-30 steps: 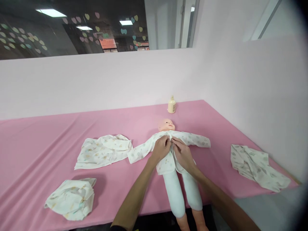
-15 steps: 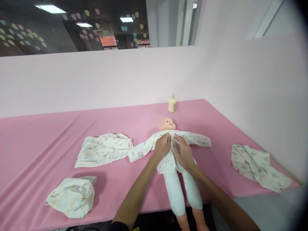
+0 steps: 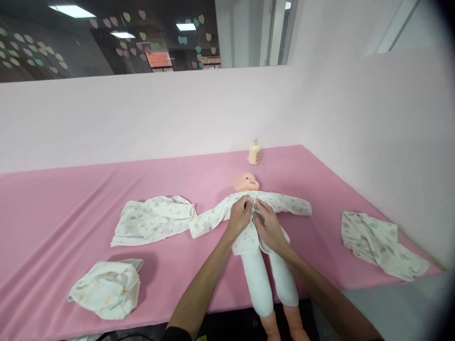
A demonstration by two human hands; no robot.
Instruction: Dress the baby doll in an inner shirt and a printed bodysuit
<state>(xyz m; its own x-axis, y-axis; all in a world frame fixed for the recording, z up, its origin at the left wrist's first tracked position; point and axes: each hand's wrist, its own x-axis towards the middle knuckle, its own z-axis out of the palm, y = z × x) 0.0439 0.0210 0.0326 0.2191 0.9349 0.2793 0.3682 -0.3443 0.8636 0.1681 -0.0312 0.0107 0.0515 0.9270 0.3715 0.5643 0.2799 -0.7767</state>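
Observation:
A baby doll (image 3: 247, 182) lies on its back on the pink-covered table, its head toward the wall and its feet past the near edge. It wears a white patterned baby shirt (image 3: 244, 241), sleeves spread to both sides, and white leggings (image 3: 256, 284). My left hand (image 3: 241, 216) pinches the shirt's front edge just below the neck. Close beside it, my right hand (image 3: 267, 223) pinches the other front edge at the same height. Whatever fastener lies between the fingertips is too small to make out. Lower down, the shirt front hangs slightly apart.
A patterned white garment (image 3: 152, 221) lies flat to the left, touching the doll's sleeve. Nearer sits a bundled white cloth (image 3: 106, 290). Another patterned cloth (image 3: 382, 244) is at the right edge. A cream pump bottle (image 3: 254, 153) stands behind the head, before the wall (image 3: 159, 118).
My fingertips have shifted slightly at the shirt's neckline, the right hand moving a little left toward the other. Doll and cloths stay where they were.

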